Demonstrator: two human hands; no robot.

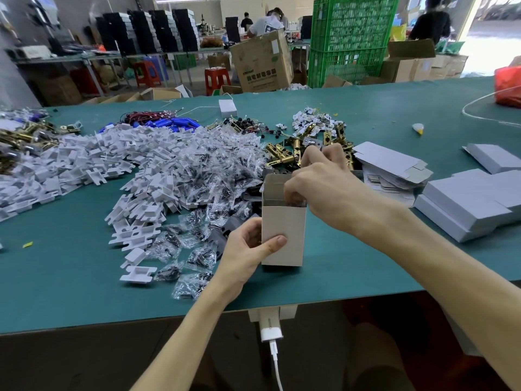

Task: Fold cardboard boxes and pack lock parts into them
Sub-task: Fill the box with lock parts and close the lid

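Observation:
A small white cardboard box (283, 235) stands upright on the green table, its top flap open. My left hand (248, 249) grips its lower left side, thumb across the front. My right hand (324, 187) reaches over the open top with curled fingers dipping inside; what they hold is hidden. Behind the box lie brass latch parts (284, 156). Clear bags of screws (214, 170) and white plastic pieces (135, 162) are heaped to the left.
Flat unfolded box blanks (392, 165) and folded white boxes (473, 204) lie at the right. Blue batteries with red wires (169, 121) sit further back, and a red bag (509, 86) at far right. The table's front edge (282, 309) runs close to me.

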